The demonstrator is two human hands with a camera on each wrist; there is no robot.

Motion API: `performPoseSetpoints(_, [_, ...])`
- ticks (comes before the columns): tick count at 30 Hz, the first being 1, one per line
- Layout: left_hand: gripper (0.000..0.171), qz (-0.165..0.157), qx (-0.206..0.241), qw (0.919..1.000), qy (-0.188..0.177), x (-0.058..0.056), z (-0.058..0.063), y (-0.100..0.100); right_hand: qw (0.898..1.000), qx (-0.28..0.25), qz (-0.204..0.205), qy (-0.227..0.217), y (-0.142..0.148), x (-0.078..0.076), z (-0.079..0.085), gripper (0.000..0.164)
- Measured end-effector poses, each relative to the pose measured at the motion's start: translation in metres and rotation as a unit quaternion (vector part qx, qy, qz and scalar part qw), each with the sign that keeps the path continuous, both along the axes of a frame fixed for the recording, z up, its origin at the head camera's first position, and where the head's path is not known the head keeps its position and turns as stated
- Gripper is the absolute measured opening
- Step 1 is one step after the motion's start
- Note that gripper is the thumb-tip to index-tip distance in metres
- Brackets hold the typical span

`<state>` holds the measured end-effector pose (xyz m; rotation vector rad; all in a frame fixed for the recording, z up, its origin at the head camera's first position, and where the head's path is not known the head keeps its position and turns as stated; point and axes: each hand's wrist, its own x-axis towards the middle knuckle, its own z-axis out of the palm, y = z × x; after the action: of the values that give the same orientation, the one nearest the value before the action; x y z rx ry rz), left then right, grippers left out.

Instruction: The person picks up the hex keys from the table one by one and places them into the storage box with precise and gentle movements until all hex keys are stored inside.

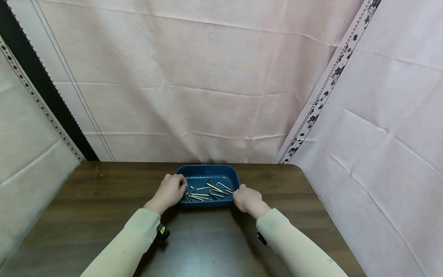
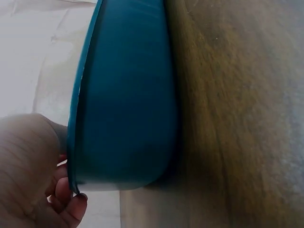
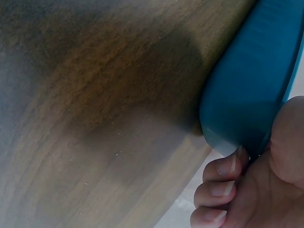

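A blue rectangular tray (image 1: pixel 207 204) rests near the far edge of the table. In it lies a loose pile of thin gold and silver metal rods (image 1: pixel 202 195), several of them bent at one end. My left hand (image 1: pixel 169 191) grips the tray's left rim; in the left wrist view its fingertips (image 2: pixel 76 209) curl under the lip. At the opposite end, my right hand (image 1: pixel 247 199) holds the right rim, with curled fingers (image 3: pixel 221 189) below the lip in the right wrist view. The rods are out of sight in both wrist views.
The brown wooden table (image 1: pixel 211 246) extends in front of the tray and to both sides. Pale cloth (image 1: pixel 207 84) hangs right behind the table's far edge, with more white cloth (image 1: pixel 387 154) along the right side.
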<state>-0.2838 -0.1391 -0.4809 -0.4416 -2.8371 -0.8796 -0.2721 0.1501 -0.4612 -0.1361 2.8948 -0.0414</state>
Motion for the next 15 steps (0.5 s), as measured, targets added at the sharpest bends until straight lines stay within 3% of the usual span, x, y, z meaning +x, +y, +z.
performPoseSetpoints(5, [0.004, -0.025, 0.021, 0.9994, 0.014, 0.010, 0.004, -0.008, 1.000, -0.005, 0.016, 0.017, 0.005, -0.002, -0.003, 0.033])
performPoseSetpoints(10, [0.013, -0.035, 0.013, 0.9990, 0.027, 0.024, 0.009, -0.015, 0.997, -0.054, -0.009, 0.045, 0.018, 0.002, -0.002, 0.043])
performPoseSetpoints(15, [0.035, -0.027, -0.036, 0.9971, 0.062, 0.038, 0.010, -0.021, 0.989, -0.053, 0.004, 0.137, 0.031, 0.007, -0.006, 0.049])
